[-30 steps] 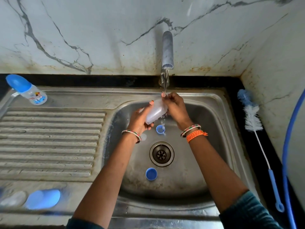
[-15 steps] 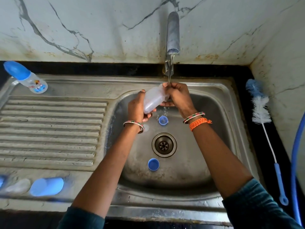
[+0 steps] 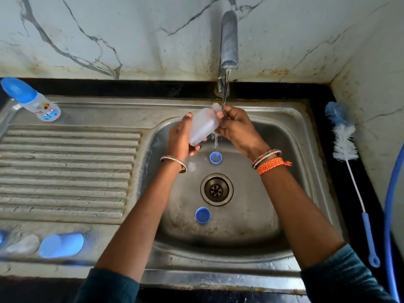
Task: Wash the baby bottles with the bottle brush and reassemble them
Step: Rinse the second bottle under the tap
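Far left, on the steel draining board (image 3: 65, 171): capped blue-topped clear baby bottle (image 3: 35, 103), untouched. Over the basin, left hand (image 3: 180, 141) wraps fingers round the translucent plastic bottle body (image 3: 203, 126), tilted w/ its mouth up under the tap stream; right hand (image 3: 237, 127) pinches the neck. Step looks like rinsing. Next probably needs the white-and-blue bristled bottle brush (image 3: 344, 138), lying well apart at right, so one hand must let go.
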Action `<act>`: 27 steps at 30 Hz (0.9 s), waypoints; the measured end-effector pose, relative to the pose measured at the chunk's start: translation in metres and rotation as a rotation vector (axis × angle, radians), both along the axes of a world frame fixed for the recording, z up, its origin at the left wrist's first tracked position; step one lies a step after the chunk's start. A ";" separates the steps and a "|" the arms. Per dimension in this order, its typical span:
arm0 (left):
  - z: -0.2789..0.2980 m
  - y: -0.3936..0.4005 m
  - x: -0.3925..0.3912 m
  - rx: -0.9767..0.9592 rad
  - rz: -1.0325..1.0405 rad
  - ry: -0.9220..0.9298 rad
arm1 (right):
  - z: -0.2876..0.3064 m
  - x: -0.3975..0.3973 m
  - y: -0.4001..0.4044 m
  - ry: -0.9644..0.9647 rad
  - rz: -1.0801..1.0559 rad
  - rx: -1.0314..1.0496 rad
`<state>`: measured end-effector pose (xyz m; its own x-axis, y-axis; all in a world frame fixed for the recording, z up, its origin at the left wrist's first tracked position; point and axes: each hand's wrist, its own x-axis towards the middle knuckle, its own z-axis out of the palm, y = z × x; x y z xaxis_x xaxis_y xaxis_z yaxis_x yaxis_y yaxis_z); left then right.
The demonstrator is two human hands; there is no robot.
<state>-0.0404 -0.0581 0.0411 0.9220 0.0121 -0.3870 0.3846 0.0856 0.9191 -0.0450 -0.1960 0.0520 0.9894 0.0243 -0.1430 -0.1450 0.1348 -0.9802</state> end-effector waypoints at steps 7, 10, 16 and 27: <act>0.021 0.003 -0.005 -0.497 -0.141 0.394 | -0.004 0.006 0.004 -0.043 -0.342 -0.269; 0.015 -0.007 -0.009 -0.290 -0.045 0.182 | 0.000 0.009 0.005 0.002 -0.302 -0.341; 0.023 0.007 -0.004 -0.282 -0.129 0.411 | 0.009 -0.002 -0.005 0.071 -0.125 -0.047; 0.023 0.022 -0.012 -0.461 -0.063 0.414 | 0.009 -0.003 -0.015 0.018 0.056 -0.057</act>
